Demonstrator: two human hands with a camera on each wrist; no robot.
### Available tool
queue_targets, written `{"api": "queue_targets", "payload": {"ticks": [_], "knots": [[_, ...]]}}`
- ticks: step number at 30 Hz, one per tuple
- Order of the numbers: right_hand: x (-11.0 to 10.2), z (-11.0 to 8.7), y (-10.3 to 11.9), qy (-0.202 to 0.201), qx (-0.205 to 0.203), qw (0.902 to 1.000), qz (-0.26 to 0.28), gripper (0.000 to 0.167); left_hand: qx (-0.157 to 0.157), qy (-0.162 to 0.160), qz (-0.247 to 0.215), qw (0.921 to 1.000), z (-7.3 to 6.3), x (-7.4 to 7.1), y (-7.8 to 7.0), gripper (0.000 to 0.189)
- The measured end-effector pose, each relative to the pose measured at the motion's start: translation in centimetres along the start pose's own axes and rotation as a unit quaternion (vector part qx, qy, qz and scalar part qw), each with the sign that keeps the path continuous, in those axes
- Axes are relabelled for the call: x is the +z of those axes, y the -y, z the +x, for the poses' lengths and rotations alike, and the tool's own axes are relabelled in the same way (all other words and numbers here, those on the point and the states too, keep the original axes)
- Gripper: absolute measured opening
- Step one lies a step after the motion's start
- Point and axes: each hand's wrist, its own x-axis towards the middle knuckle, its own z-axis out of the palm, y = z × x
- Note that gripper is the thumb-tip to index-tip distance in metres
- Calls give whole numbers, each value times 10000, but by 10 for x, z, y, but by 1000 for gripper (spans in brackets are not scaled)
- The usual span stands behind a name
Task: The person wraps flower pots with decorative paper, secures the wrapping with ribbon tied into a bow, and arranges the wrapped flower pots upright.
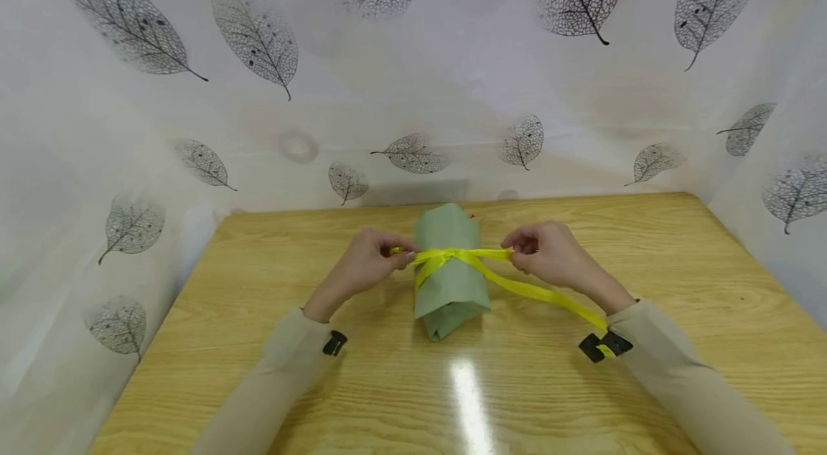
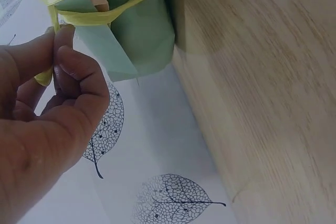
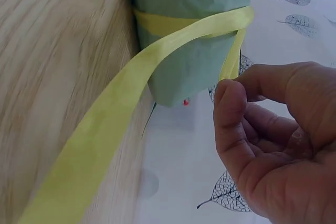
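Note:
A parcel wrapped in pale green paper (image 1: pixel 450 288) lies on the table, with a yellow ribbon (image 1: pixel 478 252) round its middle and a knot on top. To its left, my left hand (image 1: pixel 370 263) pinches one ribbon piece between thumb and forefinger; a short yellow end shows past the fingers. On the other side my right hand (image 1: pixel 549 254) pinches another ribbon piece, drawn out sideways from the knot. A long loose ribbon tail (image 3: pixel 100 135) hangs down from the knot toward the right sleeve. In the left wrist view, overlapping paper edges show on the green parcel (image 2: pixel 139 30).
The parcel rests on a wood-grain table (image 1: pixel 362 383). Behind and beside the table hangs a white covering with dark leaf prints (image 1: pixel 252 39). A small red spot (image 3: pixel 186 102) and a thin dark strand show near the parcel's far end.

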Motion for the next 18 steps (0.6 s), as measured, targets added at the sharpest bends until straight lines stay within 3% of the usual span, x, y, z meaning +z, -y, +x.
{"api": "queue_targets", "payload": {"ticks": [5, 10, 15, 18], "knots": [[-1, -2, -4, 142, 108, 9995, -271, 22, -120, -46, 233, 9996, 1, 2, 0, 15], [2, 1, -5, 342, -46, 9987, -372, 26, -112, -11, 133, 9998, 1, 2, 1, 17], [3, 3, -2, 207, -158, 9994, -238, 25, -200, 10, -545, 9983, 2, -1, 0, 23], [2, 6, 1, 207, -75, 9997, 109, 26, -366, -8, -1044, 9939, 3, -3, -2, 25]]}}
